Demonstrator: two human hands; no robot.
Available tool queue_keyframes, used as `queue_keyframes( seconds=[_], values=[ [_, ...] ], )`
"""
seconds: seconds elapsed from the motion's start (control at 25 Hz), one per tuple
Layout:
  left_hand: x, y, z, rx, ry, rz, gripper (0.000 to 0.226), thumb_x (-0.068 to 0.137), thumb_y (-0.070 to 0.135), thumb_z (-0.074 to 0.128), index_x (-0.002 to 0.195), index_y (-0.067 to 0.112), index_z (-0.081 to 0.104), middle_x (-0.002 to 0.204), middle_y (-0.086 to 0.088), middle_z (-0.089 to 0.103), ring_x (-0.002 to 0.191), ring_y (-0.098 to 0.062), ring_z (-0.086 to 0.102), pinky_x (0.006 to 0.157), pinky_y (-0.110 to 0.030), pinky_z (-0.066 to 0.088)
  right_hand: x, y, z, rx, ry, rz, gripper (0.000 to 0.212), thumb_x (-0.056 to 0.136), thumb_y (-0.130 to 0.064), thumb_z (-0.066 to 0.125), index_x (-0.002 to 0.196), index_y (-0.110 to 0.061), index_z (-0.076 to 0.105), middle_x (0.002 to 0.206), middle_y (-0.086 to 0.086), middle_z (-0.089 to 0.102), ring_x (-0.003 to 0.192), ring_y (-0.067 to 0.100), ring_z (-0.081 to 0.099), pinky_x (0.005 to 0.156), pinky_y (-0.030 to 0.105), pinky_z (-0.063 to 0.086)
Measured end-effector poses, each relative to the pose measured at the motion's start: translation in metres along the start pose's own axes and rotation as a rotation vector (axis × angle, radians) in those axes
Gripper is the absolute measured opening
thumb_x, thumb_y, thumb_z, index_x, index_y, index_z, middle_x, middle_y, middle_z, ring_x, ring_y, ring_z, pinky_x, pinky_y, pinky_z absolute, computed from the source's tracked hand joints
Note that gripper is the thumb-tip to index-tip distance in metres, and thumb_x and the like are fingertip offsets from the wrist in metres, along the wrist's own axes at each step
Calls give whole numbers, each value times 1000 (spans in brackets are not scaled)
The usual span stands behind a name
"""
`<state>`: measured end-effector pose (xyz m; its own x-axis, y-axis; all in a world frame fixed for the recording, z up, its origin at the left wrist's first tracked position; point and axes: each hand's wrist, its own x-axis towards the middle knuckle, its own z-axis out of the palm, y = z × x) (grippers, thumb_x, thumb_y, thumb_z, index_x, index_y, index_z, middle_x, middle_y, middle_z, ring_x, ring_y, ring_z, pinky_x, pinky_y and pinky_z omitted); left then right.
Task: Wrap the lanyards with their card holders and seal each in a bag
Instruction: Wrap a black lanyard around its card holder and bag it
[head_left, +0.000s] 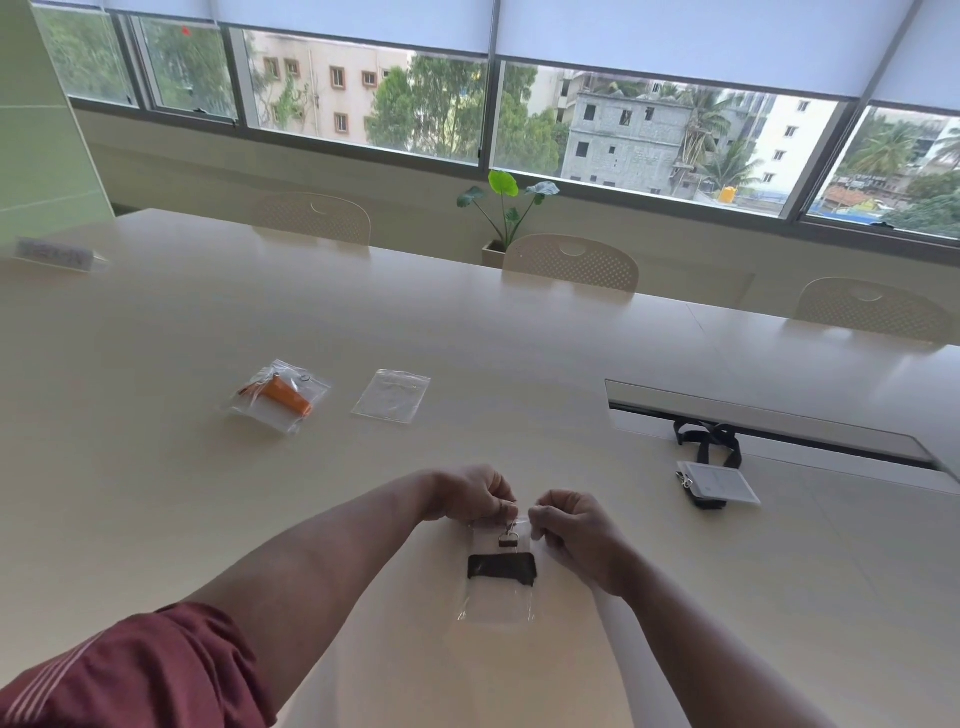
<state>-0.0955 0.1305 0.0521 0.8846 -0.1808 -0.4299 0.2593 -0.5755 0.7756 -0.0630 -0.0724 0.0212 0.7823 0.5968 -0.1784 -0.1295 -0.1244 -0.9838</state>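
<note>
A clear plastic bag lies on the table in front of me with a black lanyard wrapped round its card holder inside; the metal clip shows near the bag's top. My left hand pinches the bag's top edge at its left side. My right hand pinches the same edge at its right side. Farther left lies a bag holding an orange lanyard bundle. An empty clear bag lies beside it. A loose black lanyard with a white card holder lies at the right.
The long beige table has a recessed cable slot at the right, behind the loose lanyard. Chairs stand along the far side, with a potted plant and windows behind. A small name sign sits at the far left.
</note>
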Motion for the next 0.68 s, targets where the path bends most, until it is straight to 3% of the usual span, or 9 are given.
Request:
queue_keyframes(
  seconds=[0.12,0.28,0.44,0.56,0.68],
  values=[
    [-3,0,3,-2,19,6,21,103,20,59,84,21,68,80,1,64,71,-11,56,66,-23,47,1,1,-2,-1,-32,4,24,97,-6,61,73,-6,64,55,3,56,41,8,35,39,18,27],
    [-7,1,2,70,46,24,14,100,23,63,93,18,74,84,1,67,75,-11,57,72,-25,49,-1,3,-2,-40,-41,-7,23,97,-7,64,73,-6,66,51,1,46,42,9,32,40,18,26],
    [-8,7,4,192,66,40,17,102,29,60,90,22,71,80,7,65,77,-11,58,75,-26,48,-3,2,-2,-24,-10,-29,25,96,-3,61,72,-8,63,51,-4,54,40,5,37,39,17,30],
    [-9,8,5,148,70,32,22,103,26,57,84,23,66,76,8,61,71,-7,54,69,-23,45,-3,1,-3,21,-1,-19,23,96,-2,60,74,-6,61,53,-2,57,40,5,38,38,17,29],
    [-11,5,8,68,70,38,18,104,21,56,90,20,68,77,7,60,73,-9,52,75,-25,44,-2,1,-2,22,-13,-15,22,96,-2,61,74,-5,61,52,-2,57,40,5,37,38,17,28]
  ],
)
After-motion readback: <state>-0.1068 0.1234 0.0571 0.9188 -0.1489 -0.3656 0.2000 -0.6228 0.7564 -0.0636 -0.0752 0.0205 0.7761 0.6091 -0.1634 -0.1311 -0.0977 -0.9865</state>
